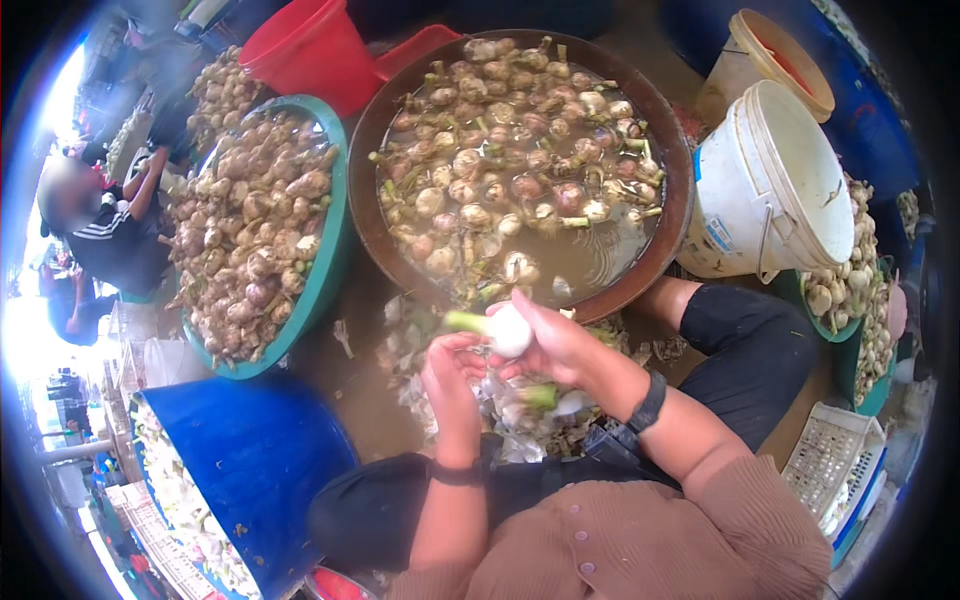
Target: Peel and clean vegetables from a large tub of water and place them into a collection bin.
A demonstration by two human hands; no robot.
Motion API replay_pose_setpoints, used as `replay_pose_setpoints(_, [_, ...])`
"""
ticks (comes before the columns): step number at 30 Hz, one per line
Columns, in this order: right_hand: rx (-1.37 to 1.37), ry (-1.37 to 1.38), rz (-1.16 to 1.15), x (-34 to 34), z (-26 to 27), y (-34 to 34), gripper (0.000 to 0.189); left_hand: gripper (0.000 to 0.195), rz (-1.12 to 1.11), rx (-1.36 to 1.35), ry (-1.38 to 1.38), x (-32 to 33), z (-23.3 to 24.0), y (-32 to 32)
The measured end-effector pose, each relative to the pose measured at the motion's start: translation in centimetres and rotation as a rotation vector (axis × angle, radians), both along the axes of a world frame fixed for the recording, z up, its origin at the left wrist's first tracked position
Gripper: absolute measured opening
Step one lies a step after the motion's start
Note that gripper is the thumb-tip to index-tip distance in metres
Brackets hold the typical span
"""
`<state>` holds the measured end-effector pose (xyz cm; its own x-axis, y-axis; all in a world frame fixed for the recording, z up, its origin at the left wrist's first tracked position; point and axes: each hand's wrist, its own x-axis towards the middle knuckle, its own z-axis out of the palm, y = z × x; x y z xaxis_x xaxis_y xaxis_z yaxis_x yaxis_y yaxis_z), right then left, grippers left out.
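Observation:
A peeled white garlic bulb (pixel 511 331) with a short green stem is in my right hand (pixel 551 341), just below the near rim of a round brown basin (pixel 363 196). Close on its left is my left hand (pixel 455 367), fingers curled and apart; whether they touch the bulb or stem I cannot tell. Unpeeled garlic bulbs (pixel 527 187) float in the basin's murky water. Under my hands lies a heap of pale garlic skins (pixel 510 431), with another green stem blurred among them.
At left stand a green tub (pixel 339 225) heaped with unpeeled garlic, a red bucket (pixel 304 49) and a tilted blue barrel (pixel 247 465) of peeled garlic. White bucket (pixel 720 187) and plastic basket (pixel 814 442) are on the right. Other people (pixel 120 217) sit at far left.

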<state>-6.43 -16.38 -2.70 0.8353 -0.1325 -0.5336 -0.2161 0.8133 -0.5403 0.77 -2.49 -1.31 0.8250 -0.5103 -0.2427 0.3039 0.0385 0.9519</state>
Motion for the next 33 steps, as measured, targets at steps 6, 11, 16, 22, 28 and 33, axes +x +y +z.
replay_pose_setpoints(6, [0.121, -0.706, -0.439, -0.7, 5.6, -12.9, 0.058, 0.032, 0.245, 0.085, 0.057, 1.0, 0.2, 1.2])
replay_pose_setpoints(11, [-1.761, 0.578, 0.465, 4.2, -8.8, -16.6, 0.053, 0.02, 0.158, 0.132, 0.147, 0.2, -1.6, -1.5])
replay_pose_setpoints(16, [-1.49, 0.646, 0.618, 6.2, -10.3, -11.3, 0.038, 0.024, 0.175, 0.222, 0.2, 0.2, -1.4, -2.0])
replay_pose_setpoints(22, [-1.418, -0.18, 0.542, 0.9, -0.4, -0.8, 0.02, 0.033, 0.022, -0.053, 0.494, 1.5, -1.6, -2.3])
replay_pose_setpoints(28, [-1.642, -0.098, 0.7, 0.4, 0.2, 1.2, 0.024, 0.032, -0.042, 0.18, 0.407, 1.1, -1.7, -1.0])
replay_pose_setpoints(33, [-0.221, 0.3, 0.4, 0.2, -0.6, 1.2, 0.027, 0.038, -0.054, -0.09, 0.421, 0.7, -1.1, -0.4])
